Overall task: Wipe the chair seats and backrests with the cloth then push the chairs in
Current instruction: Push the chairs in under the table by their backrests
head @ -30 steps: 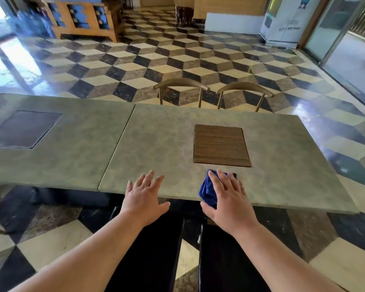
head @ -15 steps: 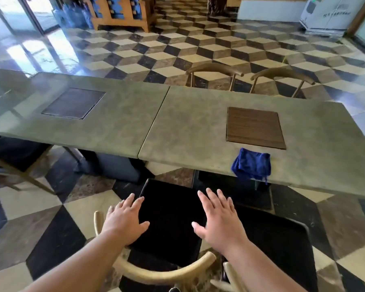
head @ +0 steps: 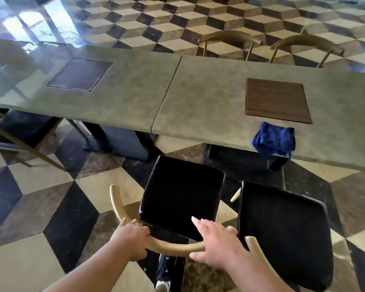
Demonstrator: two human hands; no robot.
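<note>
Two chairs with black seats stand pulled out from the green table [head: 198, 98]. My left hand [head: 133, 239] is closed around the curved wooden backrest [head: 173, 248] of the left chair [head: 181, 199]. My right hand [head: 217, 243] lies on the same rail further right, fingers stretched out flat and thumb below the rail. The right chair [head: 282, 232] stands close beside it, and its backrest end [head: 255, 247] shows by my right wrist. The blue cloth [head: 274, 138] lies crumpled on the table's near edge, partly hanging over it, away from both hands.
A brown wooden panel [head: 276, 100] and a dark panel [head: 80, 74] are set into the tabletops. Two chairs [head: 230, 39] [head: 306, 44] stand on the table's far side. Another chair [head: 19, 131] is tucked at the near left. The floor is checkered tile.
My right hand let go of the cloth, which stays on the table edge. Both hands dropped back to the left chair's backrest, and my left hand closed on it.
</note>
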